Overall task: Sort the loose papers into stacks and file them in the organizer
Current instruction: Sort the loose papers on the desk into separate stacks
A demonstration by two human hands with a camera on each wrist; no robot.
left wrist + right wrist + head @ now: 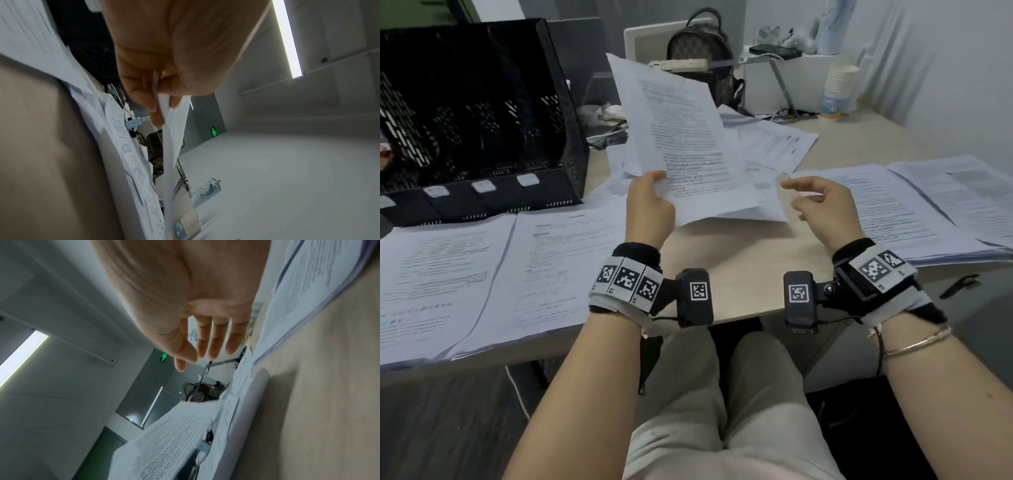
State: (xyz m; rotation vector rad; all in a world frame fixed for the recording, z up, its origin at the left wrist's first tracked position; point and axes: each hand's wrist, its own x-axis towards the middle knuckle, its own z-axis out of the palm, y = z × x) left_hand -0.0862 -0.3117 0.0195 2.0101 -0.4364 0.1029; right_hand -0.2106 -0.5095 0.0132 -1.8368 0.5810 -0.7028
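Left hand (649, 205) pinching raised sheets (681, 137) at frame centre, right hand (822, 205) released beside them, fingers (213, 344) loose, black organizer (482, 113) upper left on the counter (739, 267).

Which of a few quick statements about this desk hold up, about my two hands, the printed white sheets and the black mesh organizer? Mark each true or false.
1. The left hand pinches the raised printed white sheets at their lower left edge. True.
2. The right hand grips those sheets too. False: its fingers are relaxed and hold nothing, just right of the sheets.
3. The black mesh organizer stands at the far left of the light wooden desk. True.
4. The organizer's compartments are full of papers. False: no papers show in them.
5. Paper stacks lie flat on the desk on both sides of the hands. True.
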